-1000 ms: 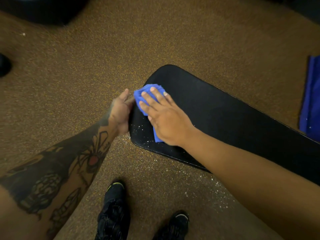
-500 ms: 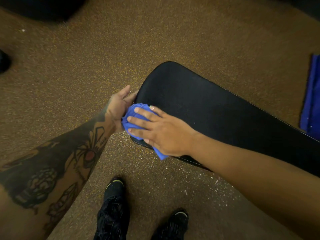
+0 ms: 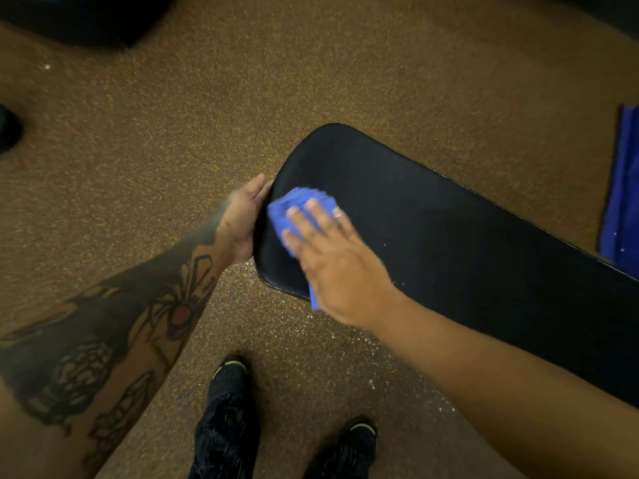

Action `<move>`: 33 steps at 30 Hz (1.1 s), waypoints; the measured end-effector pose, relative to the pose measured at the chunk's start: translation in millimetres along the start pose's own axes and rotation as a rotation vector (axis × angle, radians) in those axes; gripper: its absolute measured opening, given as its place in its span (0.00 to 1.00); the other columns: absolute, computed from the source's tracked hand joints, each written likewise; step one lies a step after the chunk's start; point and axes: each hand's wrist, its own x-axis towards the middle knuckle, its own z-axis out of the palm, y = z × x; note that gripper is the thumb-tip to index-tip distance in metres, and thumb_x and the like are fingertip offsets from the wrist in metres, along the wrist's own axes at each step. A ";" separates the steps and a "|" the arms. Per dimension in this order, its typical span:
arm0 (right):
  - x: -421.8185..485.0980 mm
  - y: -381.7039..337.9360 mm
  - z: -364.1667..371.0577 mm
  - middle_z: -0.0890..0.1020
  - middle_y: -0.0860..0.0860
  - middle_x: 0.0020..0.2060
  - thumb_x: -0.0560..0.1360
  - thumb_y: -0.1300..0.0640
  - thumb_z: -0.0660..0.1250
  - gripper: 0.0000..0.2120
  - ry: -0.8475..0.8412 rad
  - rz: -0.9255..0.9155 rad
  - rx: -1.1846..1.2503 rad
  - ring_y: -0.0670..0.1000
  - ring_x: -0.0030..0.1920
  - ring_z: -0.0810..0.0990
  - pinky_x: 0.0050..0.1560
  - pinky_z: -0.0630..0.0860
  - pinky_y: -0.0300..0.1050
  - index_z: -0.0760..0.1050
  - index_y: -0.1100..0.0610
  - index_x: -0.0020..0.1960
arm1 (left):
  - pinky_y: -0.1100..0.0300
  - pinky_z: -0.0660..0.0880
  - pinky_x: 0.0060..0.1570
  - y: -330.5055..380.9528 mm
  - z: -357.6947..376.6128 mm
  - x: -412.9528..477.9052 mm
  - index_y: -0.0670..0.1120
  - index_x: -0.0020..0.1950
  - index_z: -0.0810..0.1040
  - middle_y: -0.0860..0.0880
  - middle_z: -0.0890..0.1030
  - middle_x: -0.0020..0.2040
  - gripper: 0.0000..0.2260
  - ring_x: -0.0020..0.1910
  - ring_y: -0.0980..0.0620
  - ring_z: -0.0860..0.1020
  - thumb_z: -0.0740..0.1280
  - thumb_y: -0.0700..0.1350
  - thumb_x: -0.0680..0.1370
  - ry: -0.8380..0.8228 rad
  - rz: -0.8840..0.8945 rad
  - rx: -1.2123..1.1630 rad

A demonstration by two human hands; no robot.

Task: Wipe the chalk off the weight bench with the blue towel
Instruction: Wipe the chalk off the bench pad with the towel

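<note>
The black padded weight bench (image 3: 432, 216) runs from the centre to the right edge. My right hand (image 3: 332, 261) presses the folded blue towel (image 3: 294, 205) flat on the pad near its rounded left end; most of the towel is hidden under my palm, with a corner poking out below (image 3: 314, 300). My left hand (image 3: 242, 219) is cupped against the bench's left end, thumb up, holding its edge. A few white chalk specks remain on the pad (image 3: 397, 271) just right of my hand.
Brown speckled rubber floor all around, with white chalk dust scattered on it (image 3: 311, 340) below the bench edge. My two black shoes (image 3: 228, 392) (image 3: 356, 440) stand near the bottom. A blue mat (image 3: 622, 188) lies at the right edge. Dark shapes sit at the top left.
My right hand slid the towel from the bench's near-left edge back up onto the pad, toward the right. My left hand stays at the bench end.
</note>
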 end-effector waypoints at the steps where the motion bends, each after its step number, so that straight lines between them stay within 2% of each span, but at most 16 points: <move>1: -4.5 -5.9 1.0 0.61 0.54 0.79 0.77 0.55 0.58 0.27 -0.051 -0.142 0.000 0.58 0.79 0.53 0.77 0.52 0.60 0.65 0.54 0.76 | 0.57 0.78 0.50 -0.2 0.9 -0.2 0.47 0.69 0.75 0.44 0.84 0.56 0.26 0.47 0.49 0.84 0.47 0.59 0.83 0.024 0.011 -0.002; 3: -8.4 -6.1 -2.8 0.59 0.53 0.79 0.76 0.55 0.57 0.28 -0.164 -0.425 -0.024 0.56 0.80 0.52 0.77 0.50 0.59 0.65 0.54 0.76 | 0.57 0.77 0.49 -2.6 -1.4 4.0 0.47 0.68 0.75 0.45 0.84 0.56 0.25 0.50 0.48 0.84 0.47 0.58 0.84 0.038 0.018 0.015; 5: -4.3 7.9 -4.8 0.61 0.53 0.79 0.76 0.57 0.57 0.27 -0.141 -0.473 -0.054 0.56 0.79 0.54 0.77 0.51 0.57 0.66 0.53 0.76 | 0.57 0.78 0.48 -1.9 1.0 2.1 0.46 0.70 0.73 0.44 0.84 0.58 0.25 0.52 0.47 0.84 0.48 0.58 0.84 0.052 0.019 0.007; 8: -5.4 10.8 -3.9 0.64 0.55 0.77 0.75 0.58 0.60 0.27 -0.074 -0.268 -0.034 0.57 0.78 0.58 0.77 0.54 0.57 0.67 0.55 0.74 | 0.59 0.79 0.44 -1.8 -2.1 4.0 0.46 0.70 0.74 0.44 0.85 0.54 0.26 0.47 0.48 0.85 0.48 0.59 0.83 0.055 0.000 0.008; 10: -13.9 0.6 1.2 0.63 0.55 0.78 0.74 0.57 0.60 0.29 -0.094 -0.254 -0.035 0.58 0.78 0.57 0.77 0.53 0.57 0.66 0.55 0.75 | 0.59 0.79 0.44 -1.9 -1.0 2.4 0.46 0.66 0.77 0.43 0.85 0.54 0.26 0.46 0.47 0.85 0.49 0.59 0.83 0.088 -0.001 0.049; 12: -21.1 0.9 2.0 0.63 0.55 0.78 0.75 0.56 0.58 0.28 -0.088 -0.218 -0.040 0.57 0.78 0.57 0.77 0.53 0.56 0.65 0.55 0.75 | 0.56 0.79 0.50 -3.0 3.6 3.0 0.45 0.60 0.81 0.41 0.84 0.56 0.26 0.48 0.45 0.84 0.52 0.61 0.81 0.137 0.011 0.098; 14: -22.5 9.3 -1.0 0.63 0.57 0.77 0.76 0.56 0.56 0.27 -0.041 0.026 -0.037 0.58 0.78 0.57 0.77 0.53 0.57 0.65 0.55 0.75 | 0.58 0.78 0.55 -4.3 10.3 3.3 0.46 0.54 0.84 0.44 0.85 0.56 0.24 0.49 0.49 0.84 0.57 0.61 0.80 0.284 0.065 0.268; 15: -23.4 9.3 -3.9 0.62 0.58 0.78 0.78 0.55 0.54 0.26 -0.028 0.194 -0.015 0.59 0.79 0.56 0.77 0.53 0.58 0.64 0.56 0.76 | 0.60 0.77 0.57 -3.6 13.8 0.5 0.46 0.55 0.83 0.46 0.85 0.56 0.21 0.51 0.52 0.83 0.58 0.59 0.81 0.385 0.122 0.393; 16: -25.2 5.2 -5.0 0.61 0.59 0.78 0.80 0.54 0.53 0.26 -0.020 0.316 0.011 0.60 0.79 0.54 0.77 0.53 0.59 0.62 0.57 0.77 | 0.59 0.73 0.62 -3.7 16.1 -1.5 0.47 0.61 0.81 0.49 0.83 0.60 0.19 0.57 0.52 0.80 0.57 0.57 0.82 0.455 0.198 0.552; 17: -27.0 -0.7 -4.4 0.59 0.59 0.78 0.81 0.53 0.52 0.26 -0.017 0.360 0.022 0.60 0.79 0.53 0.77 0.53 0.60 0.60 0.58 0.77 | 0.58 0.68 0.66 -2.0 19.6 -4.7 0.48 0.68 0.75 0.50 0.78 0.65 0.19 0.63 0.51 0.76 0.56 0.55 0.83 0.462 0.276 0.721; 19: -28.6 -6.9 -3.1 0.57 0.59 0.79 0.81 0.51 0.51 0.26 -0.028 0.315 0.014 0.61 0.79 0.52 0.77 0.53 0.61 0.57 0.56 0.78 | 0.58 0.62 0.69 -2.0 22.9 -7.8 0.49 0.76 0.66 0.49 0.72 0.72 0.22 0.70 0.49 0.70 0.55 0.54 0.84 0.407 0.363 0.875; 22: -21.1 6.8 -10.5 0.52 0.59 0.80 0.81 0.48 0.52 0.29 -0.023 0.361 0.018 0.62 0.79 0.48 0.77 0.50 0.61 0.53 0.55 0.80 | 0.59 0.58 0.71 -6.3 23.0 -10.5 0.48 0.79 0.58 0.46 0.66 0.77 0.24 0.75 0.47 0.65 0.56 0.51 0.84 0.416 0.447 0.985; 27: -21.7 -0.5 -1.9 0.51 0.58 0.80 0.82 0.50 0.50 0.28 -0.070 0.243 0.037 0.61 0.80 0.47 0.77 0.51 0.60 0.49 0.54 0.80 | 0.57 0.57 0.72 -6.4 23.2 -11.1 0.49 0.80 0.55 0.46 0.64 0.79 0.24 0.76 0.47 0.63 0.55 0.49 0.85 0.385 0.549 1.122; 29: -23.5 0.6 0.1 0.52 0.57 0.80 0.82 0.51 0.50 0.27 -0.061 0.231 0.039 0.61 0.80 0.48 0.78 0.51 0.60 0.52 0.51 0.80 | 0.58 0.57 0.72 -6.3 23.3 -11.3 0.48 0.80 0.56 0.46 0.64 0.79 0.24 0.77 0.47 0.63 0.55 0.48 0.85 0.391 0.559 1.140; 31: -26.0 5.1 1.3 0.55 0.58 0.80 0.81 0.53 0.51 0.25 -0.022 0.354 0.045 0.60 0.80 0.49 0.77 0.52 0.61 0.58 0.52 0.78 | 0.57 0.57 0.72 -6.7 24.9 -12.5 0.48 0.80 0.56 0.45 0.64 0.78 0.23 0.77 0.47 0.63 0.55 0.48 0.85 0.390 0.571 1.142; 33: -29.7 1.1 0.8 0.56 0.59 0.79 0.80 0.55 0.53 0.26 0.034 0.654 0.090 0.61 0.79 0.49 0.77 0.51 0.61 0.61 0.54 0.78 | 0.58 0.57 0.72 -7.0 24.2 -12.6 0.48 0.80 0.56 0.46 0.64 0.78 0.24 0.77 0.47 0.63 0.55 0.48 0.85 0.387 0.564 1.144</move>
